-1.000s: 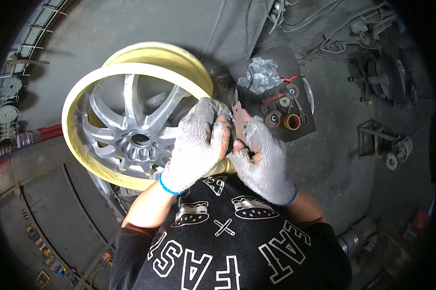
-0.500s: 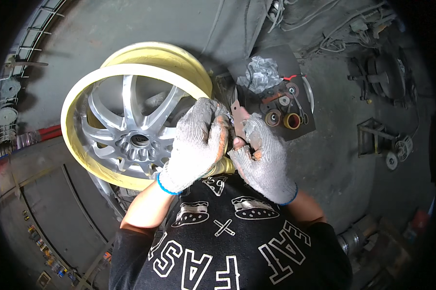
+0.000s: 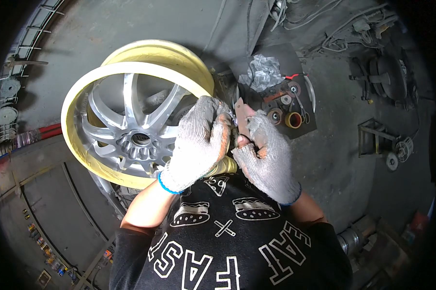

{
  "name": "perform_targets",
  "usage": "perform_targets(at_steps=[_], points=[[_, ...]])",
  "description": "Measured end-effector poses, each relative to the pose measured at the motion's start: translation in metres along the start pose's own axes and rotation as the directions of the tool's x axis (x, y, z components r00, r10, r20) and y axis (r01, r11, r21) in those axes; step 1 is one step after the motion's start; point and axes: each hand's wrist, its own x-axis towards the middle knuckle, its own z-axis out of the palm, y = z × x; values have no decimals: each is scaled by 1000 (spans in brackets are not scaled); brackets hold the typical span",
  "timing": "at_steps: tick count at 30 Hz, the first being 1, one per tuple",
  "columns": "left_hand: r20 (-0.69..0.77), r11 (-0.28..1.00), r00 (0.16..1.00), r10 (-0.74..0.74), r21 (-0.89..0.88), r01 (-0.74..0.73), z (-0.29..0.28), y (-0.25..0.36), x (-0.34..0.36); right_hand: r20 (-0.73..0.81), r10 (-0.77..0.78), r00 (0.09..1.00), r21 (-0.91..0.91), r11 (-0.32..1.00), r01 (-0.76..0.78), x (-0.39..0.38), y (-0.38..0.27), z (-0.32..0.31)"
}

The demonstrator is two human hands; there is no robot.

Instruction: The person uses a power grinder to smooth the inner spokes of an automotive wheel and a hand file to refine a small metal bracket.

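My left hand (image 3: 197, 140), in a grey-white knit glove with a blue cuff, is closed at the wheel rim's right side. Whatever lies between its fingers is hidden. To its right, my right hand (image 3: 266, 157) wears a matching glove and is closed around a flat brownish blade-like strip (image 3: 241, 116), which points away from me. A bare thumb tip shows through the glove beside a dark curved edge. The silver multi-spoke wheel rim (image 3: 131, 113) stands tilted at the left, its outer lip and barrel covered in yellow masking tape (image 3: 93, 170).
A dark board (image 3: 302, 63) at the right back holds crumpled grey plastic (image 3: 265, 72), a tape roll (image 3: 293, 120), abrasive discs and a red-handled tool. Cables (image 3: 341, 34) run along the far right. A metal stand (image 3: 372, 137) is on the floor at right. Shelving lines the lower left.
My right hand and the brownish strip have shifted slightly right, away from my left hand. The view has shifted a little; both hands remain closed.
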Motion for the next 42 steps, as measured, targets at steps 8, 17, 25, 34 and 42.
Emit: perform_targets(at_steps=[8, 17, 25, 34, 42], points=[[-18, 998, 999, 42, 51, -41, -2, 2, -2, 151, 85, 985, -125, 990, -67, -10, -20, -9], [-12, 999, 999, -52, -10, 52, -4, -4, -1, 77, 190, 979, 74, 978, -196, -4, -8, -24], [201, 770, 886, -417, -441, 462, -15, 7, 0, -2, 62, 998, -256, 965, -61, 6, 5, -47], [193, 952, 964, -185, -210, 224, -12, 2, 7, 252, -181, 951, -472, 835, 284, 20, 4, -81], [306, 914, 908, -287, -198, 355, -20, 8, 20, 428, -384, 818, -510, 645, 569, 30, 5, -79]])
